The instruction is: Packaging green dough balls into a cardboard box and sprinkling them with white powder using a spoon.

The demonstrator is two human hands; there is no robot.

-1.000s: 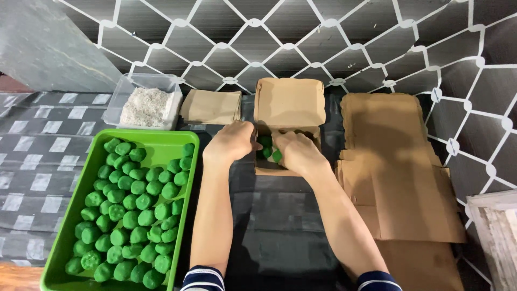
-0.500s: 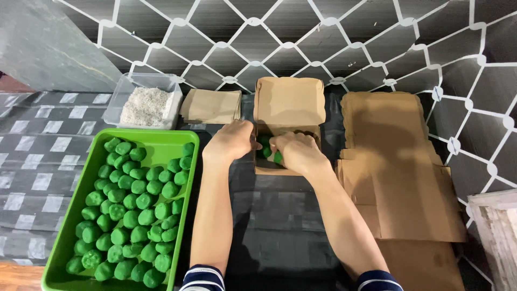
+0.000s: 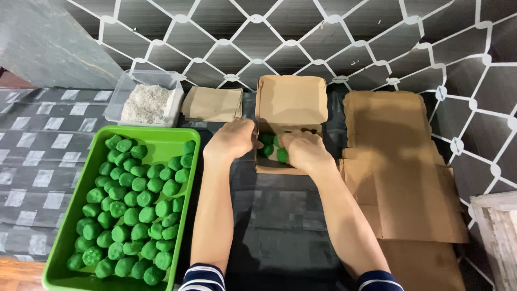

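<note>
Both hands meet over a small open cardboard box (image 3: 291, 116) that sits on the dark counter (image 3: 280, 215) at about twelve o'clock from the person. The left hand (image 3: 231, 141) rests at the box's nine o'clock edge, its fingers curled in over the rim toward the green balls (image 3: 267, 145) inside; whether they pinch one of them cannot be told, because the fingertips are hidden. The right hand (image 3: 304, 151) lies across the three o'clock half of the box, fingers bent and close together, touching a green ball at the front of the cluster. The box's lid stands upright at the far side.

At eight o'clock a bright green tray (image 3: 156, 141) lies on the counter, packed with many more green balls in loose rows. Beyond it, at ten o'clock, stands a clear plastic tub (image 3: 126, 86) holding white shreds. Just beside the tub, at eleven o'clock, lies a small stack of folded brown sheets (image 3: 212, 103). At two to four o'clock lie flat, unfolded cardboard box blanks (image 3: 398, 161), overlapping one another. A dark wall with a white lattice pattern (image 3: 301, 37) rises behind everything.
</note>
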